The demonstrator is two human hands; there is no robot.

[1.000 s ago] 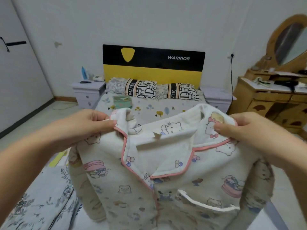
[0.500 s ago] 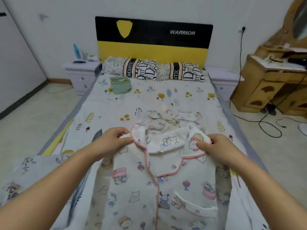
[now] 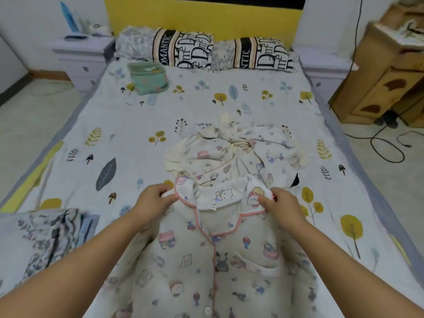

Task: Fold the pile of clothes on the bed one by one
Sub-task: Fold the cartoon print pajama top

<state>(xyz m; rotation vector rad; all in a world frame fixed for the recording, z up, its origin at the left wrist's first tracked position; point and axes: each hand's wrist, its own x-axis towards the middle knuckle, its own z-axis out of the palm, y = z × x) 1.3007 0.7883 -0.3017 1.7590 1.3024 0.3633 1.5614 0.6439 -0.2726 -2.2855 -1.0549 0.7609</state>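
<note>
- Bedroom: patterned bedsheet (image 3: 142, 125) as work surface.
- Pajama shirt (image 3: 215, 255) lies front-up; left hand (image 3: 154, 203) and right hand (image 3: 281, 208) each pinch a shoulder beside the collar.
- Long axis trails from both grips toward the person.
- Unfolded pile (image 3: 234, 152) just beyond the grips.

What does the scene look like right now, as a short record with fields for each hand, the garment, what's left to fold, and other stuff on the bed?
left hand: pinches the pajama top's left shoulder by the collar
right hand: pinches the right shoulder
pajama top: front up, pink piping, spread on the bed
remaining pile: crumpled, just beyond the collar
green pouch: near the pillows
floral fabric: bed's near left corner
</note>
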